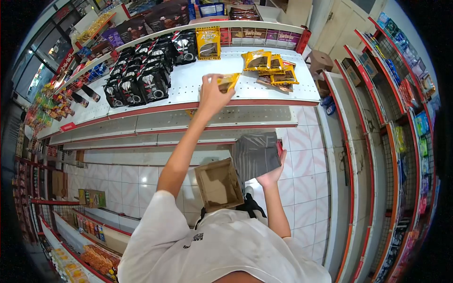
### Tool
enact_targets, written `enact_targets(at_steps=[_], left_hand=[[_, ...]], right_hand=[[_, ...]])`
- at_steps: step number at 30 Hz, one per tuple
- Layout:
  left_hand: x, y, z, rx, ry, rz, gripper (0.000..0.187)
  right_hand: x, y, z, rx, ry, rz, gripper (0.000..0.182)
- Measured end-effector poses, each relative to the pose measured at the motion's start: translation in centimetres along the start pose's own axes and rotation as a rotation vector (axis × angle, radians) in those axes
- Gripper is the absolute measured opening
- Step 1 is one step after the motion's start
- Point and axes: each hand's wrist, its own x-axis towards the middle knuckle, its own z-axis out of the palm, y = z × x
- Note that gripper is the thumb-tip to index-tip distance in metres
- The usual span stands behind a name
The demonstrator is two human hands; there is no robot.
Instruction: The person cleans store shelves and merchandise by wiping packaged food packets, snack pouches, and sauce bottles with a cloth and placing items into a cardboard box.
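the room is a shop aisle with a pale tiled floor (306, 165), and a tiered white shelf (198, 75) edged in red runs across it. nearest is the person's own white shirt (226, 250), with dark print on the chest. just beyond the waist is an open cardboard box (219, 185), its inside facing up. beside it, on the right, lies a gray striped cloth (256, 156), or something like it. the right hand (271, 175) is at the cloth's right edge, palm turned up and thumb raised, near a bit of red; most of its fingers are hidden, so i can't tell how far it is closed or what it grips.

farther out, over the front edge of the top tier, the left hand (215, 95) has its fingers curled closed around a yellow packet (229, 82). to the right of it, a loose pile of yellow packets (275, 69) lies on the white surface, with brown ones underneath. to the left, black packets (141, 75) sit in packed rows. toward the back, a yellow pack marked "abc" (208, 43) stands upright, beside a row of "twister" boxes (264, 36). past the back rail are more dark bags (165, 17).
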Motion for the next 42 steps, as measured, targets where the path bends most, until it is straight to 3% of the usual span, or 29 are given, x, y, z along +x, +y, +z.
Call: enact_targets(at_steps=[1, 3, 4, 5, 6, 7, 11, 13, 14, 16, 17, 19, 20, 22, 24, 26, 28, 29, 30, 32, 33, 34, 36, 37, 40, 42], left_hand=[[-1.5, -0.2, -0.4, -0.188, 0.037, -0.006, 0.052], [-6.4, 1.9, -1.7, -0.234, 0.06, 0.15, 0.052], [-9.4, 4.6, -3.2, -0.585, -0.157, -0.072, 0.054], [-12.2, 4.6, -2.3, -0.382, -0.044, 0.185, 0.057], [-15.4, 5.5, -1.8, -0.48, -0.116, 0.058, 0.064], [-17.6, 5.7, -1.5, -0.301, -0.16, 0.066, 0.073], [-21.1, 4.9, -1.4, -0.507, 0.02, -0.085, 0.067], [-21.6, 4.1, -2.5, -0.728, 0.155, -0.315, 0.061], [-22.0, 3.6, -2.8, -0.727, 0.161, -0.316, 0.061], [-23.1, 2.3, -2.9, -1.319, 0.136, -0.524, 0.061], [-24.0, 1.7, -3.0, -1.498, 0.07, -0.599, 0.06], [-24.7, 2.1, -3.5, -1.475, 0.012, -0.594, 0.059], [-24.9, 2.3, -3.8, -1.451, -0.047, -0.592, 0.059], [-24.5, 3.4, -5.0, -1.426, -0.005, -0.656, 0.056], [-24.5, 2.7, -5.4, -1.453, -0.068, -0.757, 0.048], [-24.4, 2.2, -6.0, -1.541, -0.044, -0.817, 0.04], [-24.1, 1.5, -6.6, -1.833, -0.074, -0.852, 0.038], [-23.7, 1.5, -7.0, -1.882, -0.078, -0.832, 0.035], [-23.4, 1.4, -6.7, -1.883, -0.08, -0.83, 0.035], [-23.1, 0.5, -5.2, -1.524, -0.041, -0.726, 0.039], [-23.4, -2.8, -2.9, -0.842, -0.056, -0.322, 0.047], [-23.0, -1.9, -3.4, -0.844, -0.052, -0.326, 0.047], [-22.2, 0.1, -4.3, -0.338, 0.267, -0.168, 0.056], [-22.3, 0.4, -5.1, -0.007, 0.169, -0.114, 0.062], [-22.9, 1.3, -3.3, -0.249, -0.023, -0.161, 0.061], [-23.2, 2.0, -2.1, -0.254, -0.058, -0.247, 0.061]], right_hand=[[0.5, 0.4, 1.0, -0.004, -0.022, 0.013, 0.07], [2.0, 1.3, 2.0, 0.001, -0.072, 0.012, 0.069], [2.8, 2.0, 2.1, 0.0, -0.079, 0.021, 0.069], [3.5, 2.8, 1.9, 0.051, -0.122, 0.014, 0.066], [4.3, 3.7, 1.5, 0.102, -0.166, 0.008, 0.064], [4.7, 4.8, 0.4, -0.227, -0.01, -0.156, 0.056], [3.3, 9.6, 0.5, -0.526, -0.106, 0.0, 0.052], [2.6, 11.7, 1.2, -1.189, -0.17, 0.008, 0.057], [2.2, 11.9, 1.8, -1.381, -0.328, -0.055, 0.059], [2.7, 12.0, 2.6, -1.559, -0.543, -0.235, 0.059], [2.9, 12.3, 3.1, -1.56, -0.546, -0.236, 0.059], [3.0, 12.8, 3.9, -1.627, -0.358, -0.49, 0.055], [3.2, 12.9, 3.7, -1.628, -0.361, -0.49, 0.055], [3.7, 12.8, 2.1, -1.396, -0.141, -0.18, 0.05], [4.8, 12.5, -0.7, -1.444, -0.02, -0.241, 0.044], [5.3, 11.6, -0.9, -1.363, 0.172, -0.125, 0.045], [5.3, 10.2, -2.8, -0.697, 0.377, 0.221, 0.047], [5.7, 9.6, -4.3, -0.465, 0.225, 0.286, 0.056], [4.9, 9.3, -4.3, -0.34, 0.139, 0.298, 0.052], [4.1, 9.4, -4.6, -0.202, 0.045, 0.304, 0.047], [3.9, 9.7, -3.7, -0.204, 0.045, 0.308, 0.047], [3.3, 10.1, -2.1, -0.173, -0.011, 0.322, 0.045], [3.3, 10.6, -1.3, -0.142, -0.064, 0.336, 0.043], [3.4, 10.8, -1.5, -0.201, -0.002, 0.271, 0.042], [3.4, 12.1, -1.4, -0.316, 0.076, 0.174, 0.043], [3.3, 13.1, -2.6, -0.501, -0.006, 0.063, 0.045]])
